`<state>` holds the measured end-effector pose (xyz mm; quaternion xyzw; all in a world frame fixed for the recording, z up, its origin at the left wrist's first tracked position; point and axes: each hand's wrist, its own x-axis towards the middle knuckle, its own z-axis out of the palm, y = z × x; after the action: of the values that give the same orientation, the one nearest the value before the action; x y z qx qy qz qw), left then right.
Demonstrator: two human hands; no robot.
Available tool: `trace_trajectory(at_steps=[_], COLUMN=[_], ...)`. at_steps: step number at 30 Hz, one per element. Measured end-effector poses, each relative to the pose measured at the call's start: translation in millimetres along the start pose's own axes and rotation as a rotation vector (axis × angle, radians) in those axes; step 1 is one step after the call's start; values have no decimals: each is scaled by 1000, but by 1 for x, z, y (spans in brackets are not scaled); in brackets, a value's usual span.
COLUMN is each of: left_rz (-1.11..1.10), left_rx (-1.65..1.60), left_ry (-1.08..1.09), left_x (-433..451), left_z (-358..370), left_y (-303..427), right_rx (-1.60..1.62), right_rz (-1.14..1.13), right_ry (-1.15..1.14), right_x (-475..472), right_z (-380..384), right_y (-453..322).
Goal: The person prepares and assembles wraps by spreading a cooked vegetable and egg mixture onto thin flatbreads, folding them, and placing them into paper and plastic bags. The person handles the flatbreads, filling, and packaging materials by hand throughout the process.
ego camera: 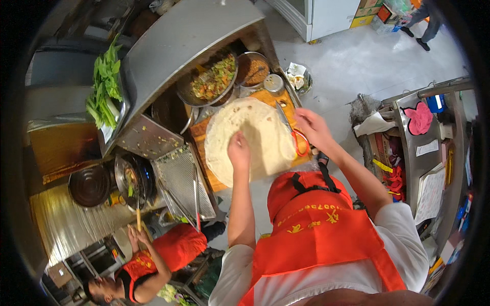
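A large round flatbread [264, 126] lies flat on a wooden board [214, 183], covering most of it. Above the flatbread's left part is my left hand [239, 147], fingers curled together; whether it pinches something is unclear. My right hand [312, 126] is over the board's right edge, beside scissors with red handles [301, 142] that lie along the flatbread's edge. Its fingers are bent, and I cannot tell if they hold anything. Beyond the flatbread stand a pan of chopped vegetable filling [214, 80], a bowl of brown topping [254, 70] and a lidded shaker jar [273, 83].
A perforated metal tray [183, 179] adjoins the board's left side. Farther left, a person in a red apron [176, 244] works at a wok [131, 179]. Leafy greens [106, 84] lie on the steel hood. A metal shelf unit [409, 153] stands at right.
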<state>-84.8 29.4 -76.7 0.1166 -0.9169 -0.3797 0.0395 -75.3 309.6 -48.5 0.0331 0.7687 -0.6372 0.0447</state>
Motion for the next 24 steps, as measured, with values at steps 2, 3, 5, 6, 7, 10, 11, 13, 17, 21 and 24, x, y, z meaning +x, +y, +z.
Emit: trace_trajectory(at_steps=[2, 3, 5, 6, 7, 10, 11, 13, 17, 21, 24], left_rz=[208, 328, 663, 474, 700, 888, 802, 758, 851, 545, 568], left_rx=[-70, -84, 144, 357, 624, 533, 662, 781, 808, 851, 475], left_ry=[142, 170, 172, -102, 84, 251, 83, -131, -317, -534, -301], left_x=[63, 105, 187, 227, 265, 356, 368, 374, 320, 207, 150], left_z=[-28, -41, -54, -54, -46, -40, -44, -50, -83, -141, -138], left_y=[25, 45, 69, 80, 60, 35, 24, 11, 2, 39, 27], right_rx=[261, 333, 209, 127, 45, -180, -13, 199, 293, 271, 342], right_rz=[222, 293, 307, 375, 429, 261, 328, 408, 392, 364, 342], right_ry=[-128, -130, -23, -6, -11, -36, -8, 39, 67, 129, 63], right_x=[65, 100, 161, 189, 215, 246, 244, 231, 206, 131, 78], right_z=[48, 68, 105, 112, 124, 139, 136, 133, 129, 138, 145], right_y=[-41, -56, -61, -58, -61, -44, -45, -63, -19, -20, -38])
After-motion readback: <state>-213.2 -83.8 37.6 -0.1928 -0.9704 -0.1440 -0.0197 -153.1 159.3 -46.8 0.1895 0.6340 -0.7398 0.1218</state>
